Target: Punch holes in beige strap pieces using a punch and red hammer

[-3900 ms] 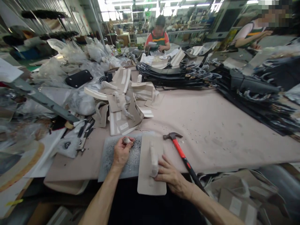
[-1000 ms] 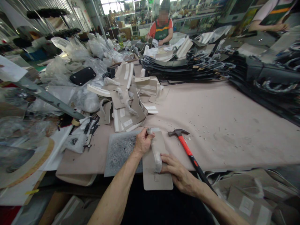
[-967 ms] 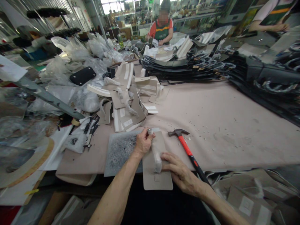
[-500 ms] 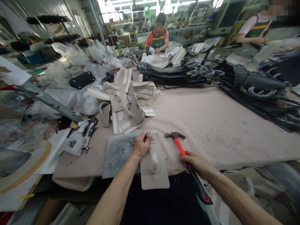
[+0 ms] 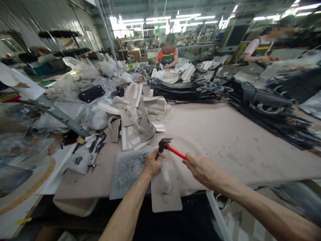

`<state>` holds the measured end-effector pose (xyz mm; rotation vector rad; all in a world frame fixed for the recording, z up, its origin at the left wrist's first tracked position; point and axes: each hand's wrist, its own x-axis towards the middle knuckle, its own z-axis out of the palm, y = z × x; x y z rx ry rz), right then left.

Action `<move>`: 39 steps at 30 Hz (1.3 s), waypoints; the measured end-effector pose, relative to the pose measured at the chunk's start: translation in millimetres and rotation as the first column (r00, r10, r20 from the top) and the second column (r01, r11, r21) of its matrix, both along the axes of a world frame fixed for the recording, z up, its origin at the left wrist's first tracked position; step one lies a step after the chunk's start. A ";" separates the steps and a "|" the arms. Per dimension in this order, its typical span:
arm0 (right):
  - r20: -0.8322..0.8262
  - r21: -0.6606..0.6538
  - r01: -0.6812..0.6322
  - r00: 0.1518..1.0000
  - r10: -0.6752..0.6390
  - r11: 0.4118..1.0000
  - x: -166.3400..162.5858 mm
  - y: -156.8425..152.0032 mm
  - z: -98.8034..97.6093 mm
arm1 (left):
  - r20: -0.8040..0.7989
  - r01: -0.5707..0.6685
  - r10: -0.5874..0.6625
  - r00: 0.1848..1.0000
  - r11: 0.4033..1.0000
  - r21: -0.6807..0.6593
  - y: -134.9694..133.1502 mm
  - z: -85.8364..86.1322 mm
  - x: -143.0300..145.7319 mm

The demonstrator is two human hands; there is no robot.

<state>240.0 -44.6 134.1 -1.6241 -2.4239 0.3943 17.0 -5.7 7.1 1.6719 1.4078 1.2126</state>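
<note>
I found right hand (image 5: 202, 168) angled from four o'clock, clenched round hammer (image 5: 176, 151), left hand (image 5: 152, 163) pinching short rod (image 5: 161, 152).

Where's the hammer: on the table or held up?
The hammer is held up: the right grip is round its red handle, its head by the left grip.

My red-handled hammer (image 5: 175, 151) pointed left, dark head (image 5: 164, 143) over a short tool (image 5: 161, 153). Nearer lay my beige panel (image 5: 175, 197), handle (image 5: 166, 180) wrapped.
</note>
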 end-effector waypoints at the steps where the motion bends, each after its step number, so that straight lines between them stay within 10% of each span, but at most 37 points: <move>1: -0.004 0.030 -0.002 1.000 0.002 1.000 -0.3 1.2 8.9 | -0.007 0.002 -0.002 1.000 1.000 0.001 0.1 -0.1 -0.2; 6: -0.364 0.337 0.276 0.920 -0.146 0.900 -8.9 -1.6 31.1 | 0.018 0.025 -0.025 1.000 1.000 0.015 1.3 -3.0 -0.5; 12: 0.029 -0.039 0.028 0.999 -0.027 0.999 4.0 -7.5 -22.0 | 0.025 0.017 -0.016 1.000 1.000 -0.021 2.0 -9.2 -0.9; 18: -0.001 -0.225 0.196 0.980 -0.201 0.955 33.2 -7.2 -69.5 | 0.037 0.030 -0.030 0.999 0.999 -0.015 1.3 -5.8 -1.9; 21: 0.133 -0.095 0.251 0.962 -0.237 0.963 31.8 -10.4 -91.7 | 0.039 0.037 -0.036 0.999 0.999 -0.011 1.8 -5.4 -2.6; 25: 0.075 0.284 -0.056 0.997 0.036 0.957 0.7 -15.2 -85.7 | 0.034 0.032 -0.032 0.999 0.999 -0.016 1.4 -3.7 -3.3; 28: 0.078 0.232 -0.485 0.873 0.481 0.843 -31.5 -16.8 -72.1 | 0.041 0.027 -0.025 0.999 0.999 -0.039 1.2 -1.9 -1.5; 31: 0.141 0.134 -0.633 0.774 0.617 0.763 -58.3 -20.2 -73.2 | 0.149 -0.026 0.040 0.988 0.995 -0.095 4.6 -2.7 1.5; 36: 0.180 0.147 -0.399 0.910 0.372 0.905 -85.7 -30.0 -73.0 | 0.566 -0.274 0.384 0.730 0.922 -0.272 16.7 14.5 -9.4; 39: 0.216 0.081 -0.158 0.967 0.138 0.984 -90.0 -29.8 -55.3 | 0.628 -0.349 0.362 0.689 0.925 -0.151 18.6 48.8 -29.0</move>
